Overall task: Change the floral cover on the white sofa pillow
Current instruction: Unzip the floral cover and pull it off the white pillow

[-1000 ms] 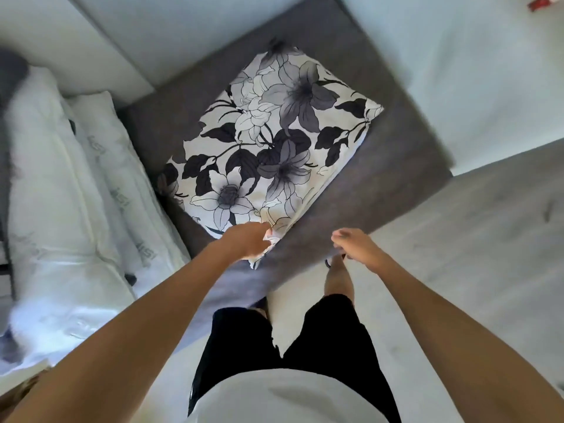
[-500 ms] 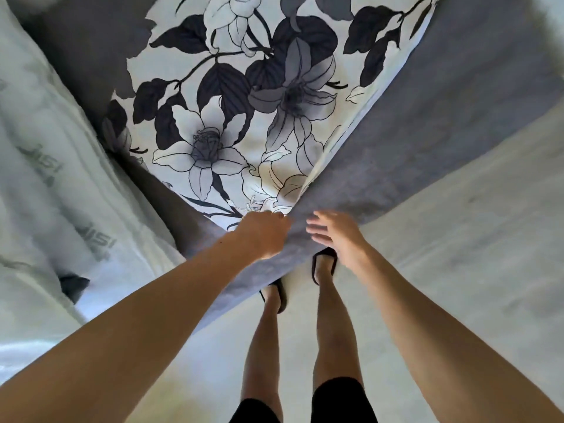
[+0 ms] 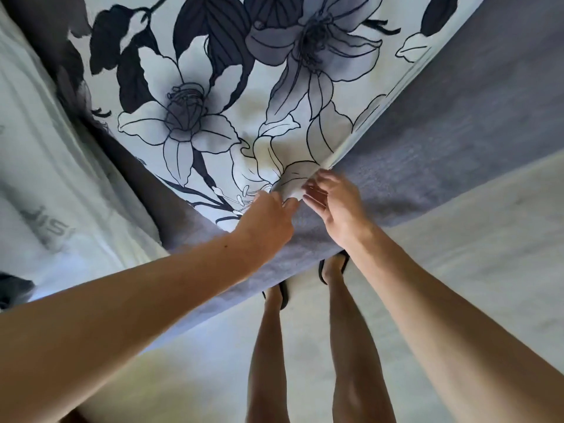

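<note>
The pillow in its floral cover (image 3: pixel 244 102), white with dark blue flowers and leaves, lies flat on the grey sofa seat (image 3: pixel 442 141) and fills the upper middle of the head view. My left hand (image 3: pixel 268 218) pinches the cover's near corner from the left. My right hand (image 3: pixel 332 203) has its curled fingers on the same corner from the right, at the seam edge. The corner fabric is bunched up between both hands.
White pillows in clear plastic wrap (image 3: pixel 55 184) lie along the left side of the sofa. A pale floor (image 3: pixel 457 270) runs at the right and below. My legs in dark slippers (image 3: pixel 332 270) stand against the sofa's front edge.
My head has leaned much closer to the pillow. My right hand has come from open above the sofa edge onto the cover's corner, which my left hand still holds.
</note>
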